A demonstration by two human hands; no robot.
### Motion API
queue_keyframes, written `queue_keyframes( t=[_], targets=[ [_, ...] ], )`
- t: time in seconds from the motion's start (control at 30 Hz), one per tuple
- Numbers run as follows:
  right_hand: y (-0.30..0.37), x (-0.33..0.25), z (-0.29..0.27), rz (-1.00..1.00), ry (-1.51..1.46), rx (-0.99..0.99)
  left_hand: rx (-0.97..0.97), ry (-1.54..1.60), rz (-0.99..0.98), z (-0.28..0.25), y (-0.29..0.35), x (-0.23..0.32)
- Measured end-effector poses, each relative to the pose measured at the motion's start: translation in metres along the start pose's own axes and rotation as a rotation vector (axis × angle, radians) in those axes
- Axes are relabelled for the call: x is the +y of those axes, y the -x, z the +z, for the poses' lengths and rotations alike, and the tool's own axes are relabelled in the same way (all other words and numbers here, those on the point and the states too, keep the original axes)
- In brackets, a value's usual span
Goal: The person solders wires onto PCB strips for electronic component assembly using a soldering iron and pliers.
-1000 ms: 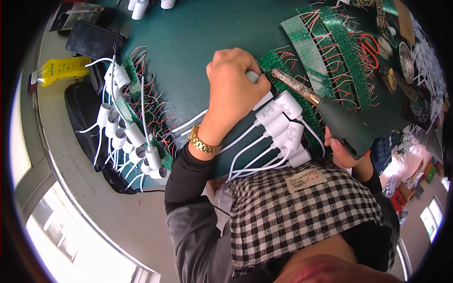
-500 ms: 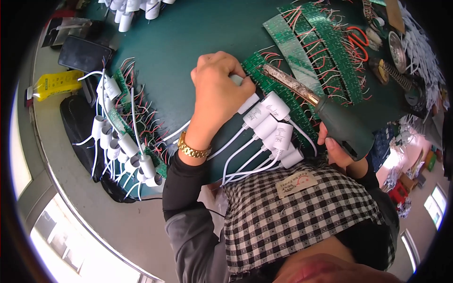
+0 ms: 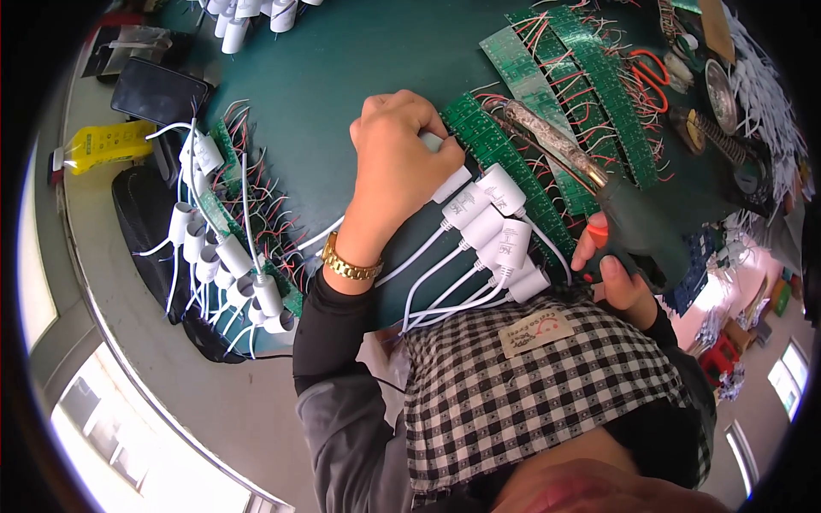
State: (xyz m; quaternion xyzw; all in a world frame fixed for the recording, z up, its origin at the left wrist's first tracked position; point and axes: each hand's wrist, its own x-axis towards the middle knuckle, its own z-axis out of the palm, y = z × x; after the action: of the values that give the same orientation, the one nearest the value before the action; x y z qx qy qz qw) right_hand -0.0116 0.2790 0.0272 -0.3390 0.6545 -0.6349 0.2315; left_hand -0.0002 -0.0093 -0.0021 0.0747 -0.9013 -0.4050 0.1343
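My left hand (image 3: 398,158), a gold watch (image 3: 349,259) on its wrist, is closed round a white cylindrical housing (image 3: 451,184) by the edge of a green circuit-board strip (image 3: 513,171). Most of that housing is hidden by the fingers. My right hand (image 3: 617,272) grips a dark soldering gun (image 3: 641,227) with an orange-red trigger. Its stained metal barrel (image 3: 552,137) slants up and left over the boards. Several white cylinders with cables (image 3: 481,229) lie piled between my hands, against my checked apron (image 3: 547,385).
More board strips with red and white wires (image 3: 590,94) lie at the far right, near orange-handled scissors (image 3: 650,73). Wired boards and white cylinders (image 3: 231,256) crowd the left. A phone (image 3: 161,90) and yellow pouch (image 3: 107,145) sit at the table's left edge.
The soldering gun has shifted right, its barrel drawn away from the nearest board strip's edge. My right hand's fingers have parted somewhat, showing the trigger. My left hand has barely moved.
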Motion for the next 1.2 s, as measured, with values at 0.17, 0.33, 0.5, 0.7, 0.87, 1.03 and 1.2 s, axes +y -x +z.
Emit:
queue_keyframes(
  t=[0.17, 0.33, 0.5, 0.7, 0.87, 1.03, 1.2],
  targets=[
    [0.013, 0.008, 0.009, 0.029, -0.100, 0.085, 0.014, -0.047, 0.032, -0.002, 0.001, 0.001],
    [0.019, 0.012, 0.007, 0.020, -0.208, 0.191, -0.004, 0.053, -0.005, -0.005, 0.003, 0.000],
    [0.011, 0.011, 0.011, -0.039, -0.271, 0.317, 0.000, -0.046, 0.054, -0.009, 0.004, 0.002],
    [0.017, 0.018, 0.000, -0.071, -0.372, 0.358, -0.058, -0.123, 0.215, -0.017, 0.007, 0.010],
    [0.030, 0.025, -0.008, -0.106, -0.422, 0.343, -0.183, -0.372, 0.304, -0.044, 0.016, 0.037],
    [0.042, 0.030, -0.013, -0.202, -0.367, 0.346, 0.061, -0.193, 0.125, -0.085, -0.004, 0.033],
    [0.040, 0.028, -0.022, -0.235, -0.477, 0.402, 0.445, -0.140, -0.064, -0.094, -0.077, -0.035]
  ],
)
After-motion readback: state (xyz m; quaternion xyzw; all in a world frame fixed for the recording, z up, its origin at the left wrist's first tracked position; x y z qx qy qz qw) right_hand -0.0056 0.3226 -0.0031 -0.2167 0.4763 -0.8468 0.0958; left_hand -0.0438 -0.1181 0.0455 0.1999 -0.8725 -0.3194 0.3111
